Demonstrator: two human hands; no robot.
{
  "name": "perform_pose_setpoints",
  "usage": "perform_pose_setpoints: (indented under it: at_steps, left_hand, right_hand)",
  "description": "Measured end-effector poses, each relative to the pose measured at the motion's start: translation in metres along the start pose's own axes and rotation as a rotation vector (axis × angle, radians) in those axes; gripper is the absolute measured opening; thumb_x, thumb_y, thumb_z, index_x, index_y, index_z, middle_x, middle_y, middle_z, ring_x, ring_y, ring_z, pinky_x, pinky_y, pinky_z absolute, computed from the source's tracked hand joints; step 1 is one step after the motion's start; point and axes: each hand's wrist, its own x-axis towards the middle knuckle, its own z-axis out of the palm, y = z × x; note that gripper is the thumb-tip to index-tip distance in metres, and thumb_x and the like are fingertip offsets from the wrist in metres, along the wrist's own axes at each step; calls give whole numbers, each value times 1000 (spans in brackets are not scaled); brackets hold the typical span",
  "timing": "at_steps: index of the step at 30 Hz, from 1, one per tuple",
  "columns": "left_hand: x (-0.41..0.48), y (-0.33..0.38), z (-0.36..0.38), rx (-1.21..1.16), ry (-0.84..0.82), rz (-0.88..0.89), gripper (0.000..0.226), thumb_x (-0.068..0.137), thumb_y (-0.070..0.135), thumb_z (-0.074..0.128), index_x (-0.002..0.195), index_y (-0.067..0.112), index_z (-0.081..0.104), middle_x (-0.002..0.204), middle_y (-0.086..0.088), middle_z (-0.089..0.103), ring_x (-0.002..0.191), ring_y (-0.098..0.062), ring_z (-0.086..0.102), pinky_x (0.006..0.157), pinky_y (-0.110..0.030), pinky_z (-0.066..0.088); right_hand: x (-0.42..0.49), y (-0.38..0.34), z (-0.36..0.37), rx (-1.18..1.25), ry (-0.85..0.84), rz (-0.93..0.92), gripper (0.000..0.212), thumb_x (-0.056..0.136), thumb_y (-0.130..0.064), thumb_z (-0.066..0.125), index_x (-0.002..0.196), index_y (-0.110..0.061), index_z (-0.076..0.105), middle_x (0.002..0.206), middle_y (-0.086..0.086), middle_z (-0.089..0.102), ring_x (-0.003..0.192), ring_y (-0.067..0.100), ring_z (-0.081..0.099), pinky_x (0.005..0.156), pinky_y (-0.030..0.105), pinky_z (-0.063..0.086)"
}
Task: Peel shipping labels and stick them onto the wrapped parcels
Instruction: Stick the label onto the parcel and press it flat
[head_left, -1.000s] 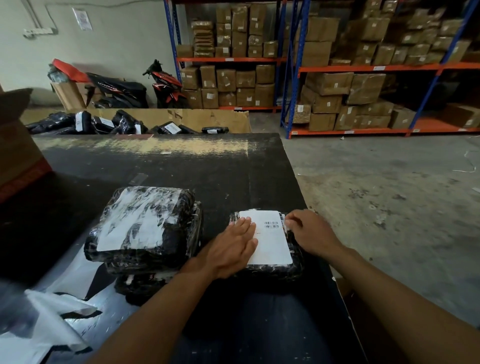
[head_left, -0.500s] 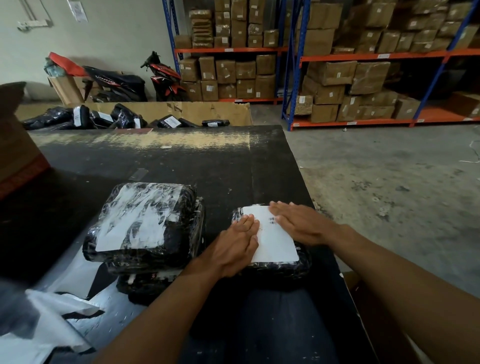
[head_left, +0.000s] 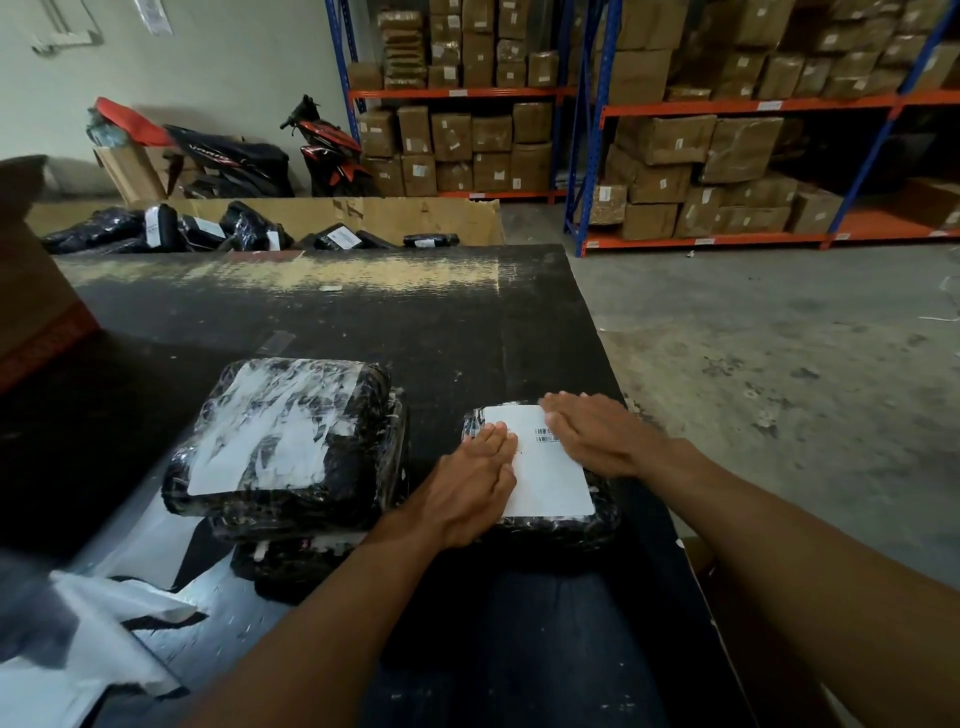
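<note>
A small parcel (head_left: 605, 512) in black wrap lies near the right edge of the black table (head_left: 415, 322). A white shipping label (head_left: 550, 480) with a barcode covers its top. My left hand (head_left: 470, 486) lies flat on the label's left edge, fingers together. My right hand (head_left: 597, 434) presses flat on the label's upper right part, fingers pointing left. Neither hand holds anything. To the left stands a stack of larger wrapped parcels (head_left: 291, 441), the top one bearing a white label under shiny film.
White peeled backing sheets (head_left: 98, 639) lie at the table's near left. A brown cardboard box (head_left: 31, 291) stands at the left edge. Beyond the table a cardboard bin (head_left: 363, 218) holds several labelled black parcels. Shelves with boxes and a motorbike (head_left: 327, 150) stand behind.
My right hand slid from the parcel's right edge up onto the label's top right and now lies flat on it. The left hand stays flat on the label's left side.
</note>
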Motion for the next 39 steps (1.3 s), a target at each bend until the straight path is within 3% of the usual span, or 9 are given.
perform_pose_setpoints:
  at_steps: [4, 7, 9, 13, 18, 24, 28, 32, 39]
  left_hand:
    - [-2, -2, -4, 6, -6, 29, 51, 106, 21, 25, 156, 13, 17, 165, -2, 10, 151, -11, 5, 111, -14, 1]
    - [1, -5, -2, -1, 1, 32, 51, 106, 21, 25, 156, 13, 18, 164, -1, 11, 151, -10, 6, 113, -15, 3]
    - [1, -5, -1, -12, -11, 25, 52, 105, 21, 25, 156, 13, 18, 165, -1, 11, 151, -9, 5, 115, -17, 5]
    - [-1, -5, 0, -15, -5, 22, 52, 106, 22, 26, 156, 14, 18, 165, 0, 10, 151, -9, 5, 115, -20, 9]
    - [-5, -8, 2, 13, -7, 48, 53, 106, 20, 27, 156, 10, 14, 165, -5, 8, 151, -13, 2, 108, -11, -8]
    - [-2, -8, 2, 10, -19, 49, 53, 105, 20, 27, 155, 9, 16, 164, -6, 8, 151, -14, 3, 116, -18, 0]
    - [-3, -7, 1, 44, -33, 48, 53, 105, 20, 29, 155, 8, 15, 164, -8, 8, 151, -16, 4, 119, -22, 3]
    - [-4, -8, -1, 55, -25, 66, 54, 105, 19, 30, 155, 7, 15, 164, -9, 8, 152, -17, 4, 117, -19, 0]
    - [-4, -7, 4, 41, 18, 62, 54, 105, 17, 31, 155, 6, 15, 164, -10, 9, 152, -17, 5, 114, -15, -4]
  right_hand:
    - [-2, 0, 3, 1, -38, -52, 50, 107, -28, 24, 154, -11, 27, 161, 5, 25, 148, 16, 24, 122, 34, 15]
    - [-22, 29, 0, 22, 7, 39, 47, 106, -25, 25, 146, -6, 40, 154, 10, 40, 138, 23, 42, 115, 32, 28]
    - [-33, 38, -3, 27, 67, 93, 48, 105, -27, 26, 145, -6, 44, 152, 9, 44, 136, 23, 44, 112, 29, 28]
    - [-48, 22, -1, 40, 94, 21, 51, 107, -31, 25, 154, -10, 27, 161, 5, 27, 148, 17, 24, 117, 25, 10]
    - [-51, -8, 19, -23, -66, -120, 59, 106, -43, 16, 157, -16, 4, 165, 0, -2, 151, 11, -5, 117, 25, -6]
    - [-77, 23, 10, -34, -51, -31, 54, 106, -37, 16, 157, -17, 10, 165, -1, 7, 150, 8, 2, 117, 21, -6]
    - [-56, -16, 18, -16, -45, -137, 56, 107, -38, 17, 157, -14, 8, 165, 1, 4, 151, 9, 0, 118, 22, -5]
    - [-70, 8, 20, -7, -59, -126, 52, 107, -34, 18, 156, -19, 12, 164, -3, 7, 146, -1, -1, 116, 19, -5]
    - [-52, -19, 23, -14, -27, -156, 56, 107, -37, 19, 157, -14, 10, 165, 2, 6, 151, 9, 1, 119, 23, -4]
